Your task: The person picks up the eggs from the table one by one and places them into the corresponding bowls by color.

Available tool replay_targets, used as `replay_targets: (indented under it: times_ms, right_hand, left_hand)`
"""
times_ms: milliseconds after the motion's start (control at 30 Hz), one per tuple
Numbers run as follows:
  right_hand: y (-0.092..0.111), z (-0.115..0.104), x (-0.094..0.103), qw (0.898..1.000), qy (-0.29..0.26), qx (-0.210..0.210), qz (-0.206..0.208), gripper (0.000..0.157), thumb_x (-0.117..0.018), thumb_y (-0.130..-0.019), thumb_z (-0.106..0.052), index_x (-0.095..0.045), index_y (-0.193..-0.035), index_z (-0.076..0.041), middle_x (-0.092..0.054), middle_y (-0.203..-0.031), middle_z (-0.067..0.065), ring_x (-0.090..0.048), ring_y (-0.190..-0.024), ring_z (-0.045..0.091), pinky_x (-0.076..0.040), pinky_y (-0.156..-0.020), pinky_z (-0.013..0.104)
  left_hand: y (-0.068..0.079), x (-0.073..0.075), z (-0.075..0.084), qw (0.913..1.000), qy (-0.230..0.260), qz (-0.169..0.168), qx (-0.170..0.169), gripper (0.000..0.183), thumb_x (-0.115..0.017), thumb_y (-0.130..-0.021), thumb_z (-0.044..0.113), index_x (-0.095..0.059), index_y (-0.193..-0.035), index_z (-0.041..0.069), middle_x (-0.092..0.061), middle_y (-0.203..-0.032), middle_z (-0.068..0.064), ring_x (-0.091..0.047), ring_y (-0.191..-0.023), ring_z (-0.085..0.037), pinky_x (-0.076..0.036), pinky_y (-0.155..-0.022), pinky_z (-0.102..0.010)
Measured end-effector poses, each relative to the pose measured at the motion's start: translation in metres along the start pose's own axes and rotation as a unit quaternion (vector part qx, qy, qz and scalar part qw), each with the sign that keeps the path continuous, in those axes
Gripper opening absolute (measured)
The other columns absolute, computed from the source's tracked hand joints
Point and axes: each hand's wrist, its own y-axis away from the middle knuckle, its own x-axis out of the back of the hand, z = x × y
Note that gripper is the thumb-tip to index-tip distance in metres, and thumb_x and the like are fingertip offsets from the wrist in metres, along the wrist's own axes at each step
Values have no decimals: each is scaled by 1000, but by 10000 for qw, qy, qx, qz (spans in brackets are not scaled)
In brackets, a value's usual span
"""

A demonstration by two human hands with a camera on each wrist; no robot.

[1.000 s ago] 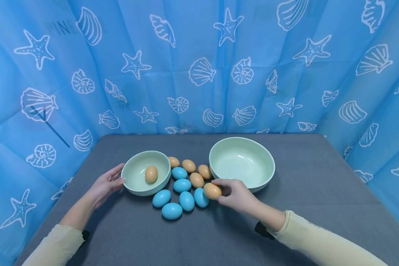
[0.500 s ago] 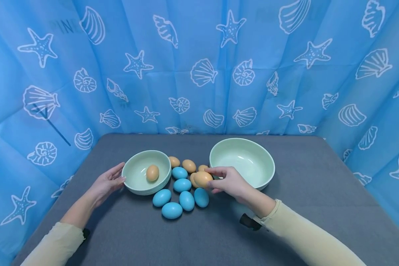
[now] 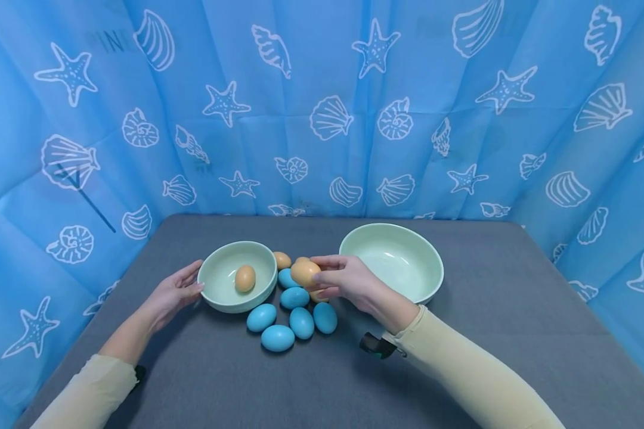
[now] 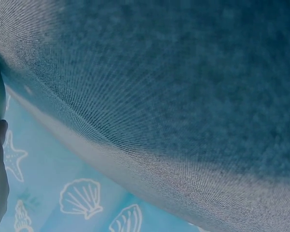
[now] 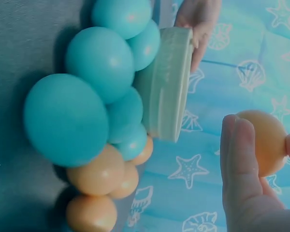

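My right hand [image 3: 349,280] pinches a tan egg [image 3: 305,273] between thumb and fingers, above the group of eggs. In the right wrist view, the same egg [image 5: 269,145] shows between the fingertips. My left hand [image 3: 173,293] holds the smaller pale green bowl [image 3: 231,307] at its left rim, thumb at the front and fingers along the outer side. One tan egg [image 3: 245,278] lies inside that bowl. Several blue eggs [image 3: 278,338] lie on the table to its right, with tan eggs [image 5: 97,169] behind them, partly hidden by my right hand.
A larger pale green bowl [image 3: 434,287] stands right of the eggs, with no egg showing in it. The grey cloth-covered table [image 3: 220,381] ends at a blue curtain [image 3: 311,71] printed with seashells and starfish. A dark device [image 3: 377,344] sits at my right wrist.
My right hand has carried the tan egg left and away from me, from beside the larger bowl's near side to over the egg group. My left hand stays at the smaller bowl.
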Motion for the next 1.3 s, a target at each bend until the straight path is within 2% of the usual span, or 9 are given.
replay_targets:
  times_ms: [200,600,933,1300]
  right_hand:
    - [-12,-7,-11,9997,-179,-190,0,47,-60,-94,-6,-49,-139,2,-64,-117,19,-69,-95,26,-57,-84,37]
    - [-35,-19,-27,9958,-632,-644,-172,46,-60,-93,-4,-51,-138,-4,-62,-122,19,-70,-84,19,-58,-71,28]
    - [-56,-21,-46,9914,-726,-995,-451,47,-59,-94,-6,-51,-141,-8,-60,-125,17,-68,-91,24,-57,-65,26]
    - [-78,-17,-63,9886,-645,-1247,-547,45,-59,-93,-5,-54,-138,-7,-63,-118,14,-64,-109,32,-56,-65,26]
  left_hand:
    - [1,1,1,10000,8,-24,-25,70,-49,-103,14,-4,-156,6,-2,-161,-17,-9,-146,-37,-23,-113,-53]
    - [0,-3,0,9999,-37,95,-134,71,-50,-102,11,-4,-155,4,-4,-160,-19,-12,-145,-37,-25,-113,-54]
    - [0,-1,0,9999,-24,106,-67,71,-51,-102,12,-5,-156,5,-4,-160,-18,-13,-145,-37,-26,-112,-53]
    - [-1,-2,2,9999,17,153,46,72,-53,-101,13,-5,-156,6,-4,-160,-18,-13,-145,-37,-25,-112,-53]
